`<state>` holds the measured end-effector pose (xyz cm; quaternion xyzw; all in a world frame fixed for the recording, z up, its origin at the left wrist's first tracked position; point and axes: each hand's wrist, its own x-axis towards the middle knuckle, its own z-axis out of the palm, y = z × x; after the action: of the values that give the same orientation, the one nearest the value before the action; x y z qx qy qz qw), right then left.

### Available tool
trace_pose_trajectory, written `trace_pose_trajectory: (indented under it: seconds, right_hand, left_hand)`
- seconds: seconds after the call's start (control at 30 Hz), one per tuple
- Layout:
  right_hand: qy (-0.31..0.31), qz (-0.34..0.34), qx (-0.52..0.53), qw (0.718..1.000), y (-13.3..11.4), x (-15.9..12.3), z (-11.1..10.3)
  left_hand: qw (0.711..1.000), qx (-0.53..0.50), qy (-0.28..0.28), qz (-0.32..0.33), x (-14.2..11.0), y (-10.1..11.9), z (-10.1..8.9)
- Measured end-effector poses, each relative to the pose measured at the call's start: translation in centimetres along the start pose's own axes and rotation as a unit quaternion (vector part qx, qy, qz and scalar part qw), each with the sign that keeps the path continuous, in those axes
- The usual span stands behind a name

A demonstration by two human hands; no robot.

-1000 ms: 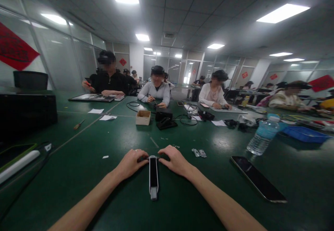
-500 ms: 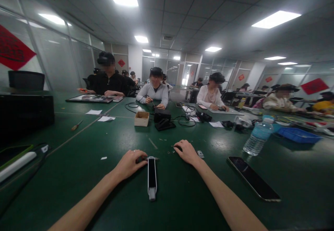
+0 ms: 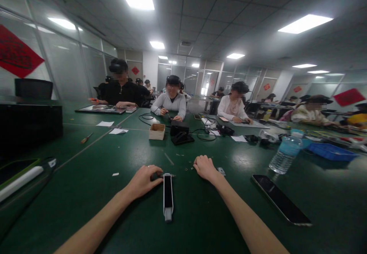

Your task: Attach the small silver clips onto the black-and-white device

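A long narrow device (image 3: pixel 168 198) with a pale frame and black middle lies on the green table, pointing toward me. A thin metal rod (image 3: pixel 172 175) crosses its far end. Thumb and fingers of my left hand (image 3: pixel 146 179) close around the rod's left end. To the right, my right hand (image 3: pixel 204 166) rests low over the table with fingers curled down; whatever is under its fingertips is hidden. Several small metal rings (image 3: pixel 192 168) lie just left of those fingertips. Partly covered by my right wrist is a small silvery metal piece (image 3: pixel 221 171).
A phone (image 3: pixel 281 200) and a water bottle (image 3: pixel 286 152) are on the right, with a blue tray (image 3: pixel 331 152) behind. Farther off sit a small open box (image 3: pixel 156 132), a black stand (image 3: pixel 182 137) and cables. A brush-like tool (image 3: pixel 86 138) lies left. Several people work across the table.
My right hand has let go of the rod's right end and moved right to beside the small rings, partly covering the silvery pieces. My left hand has stayed at the rod.
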<state>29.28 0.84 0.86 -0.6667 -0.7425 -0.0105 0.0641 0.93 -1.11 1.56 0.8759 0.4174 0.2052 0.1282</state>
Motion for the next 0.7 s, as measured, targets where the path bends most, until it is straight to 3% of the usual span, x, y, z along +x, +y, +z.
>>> trace_pose_trajectory:
  seconds: [0.17, 0.4, 0.53, 0.7]
  right_hand:
    - [0.033, -0.037, -0.031, 0.998, -0.2, -0.8, 0.2]
    - [0.161, -0.114, 0.011, 0.98, -2.1, -1.5, -0.5]
    - [0.22, -0.229, 0.057, 0.946, -4.9, -2.5, -0.5]
    - [0.275, -0.352, 0.091, 0.89, -8.3, -3.9, 0.2]
  left_hand:
    - [1.0, 0.005, -0.002, -0.006, -0.1, 0.3, -0.3]
    - [0.999, 0.004, 0.047, 0.009, -0.3, 0.1, -0.4]
    - [0.996, -0.002, 0.087, 0.028, -0.4, 0.1, -0.2]
    - [0.992, -0.01, 0.084, 0.092, -0.5, 1.1, -0.3]
